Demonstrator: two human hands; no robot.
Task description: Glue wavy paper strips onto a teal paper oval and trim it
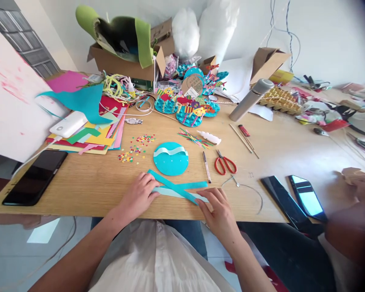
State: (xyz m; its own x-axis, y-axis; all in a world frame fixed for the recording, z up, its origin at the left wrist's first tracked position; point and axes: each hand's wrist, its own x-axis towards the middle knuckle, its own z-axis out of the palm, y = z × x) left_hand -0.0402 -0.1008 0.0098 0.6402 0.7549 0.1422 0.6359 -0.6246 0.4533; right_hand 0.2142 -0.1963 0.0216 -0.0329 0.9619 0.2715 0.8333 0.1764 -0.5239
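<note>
Several blue paper strips lie crossed near the table's front edge, one darker strip slanting over the others. My left hand rests at their left ends, its fingertips touching the paper. At the lower right end of the slanting strip, my right hand has thumb and fingers around the paper in a pinch. Just beyond the strips sits a round turquoise disc with a wavy pale strip across its upper part and small pale dots below it.
Red-handled scissors, a pen and a glue bottle lie right of the disc. Confetti and stacked coloured paper are left. Phones flank the table; another person sits at the right.
</note>
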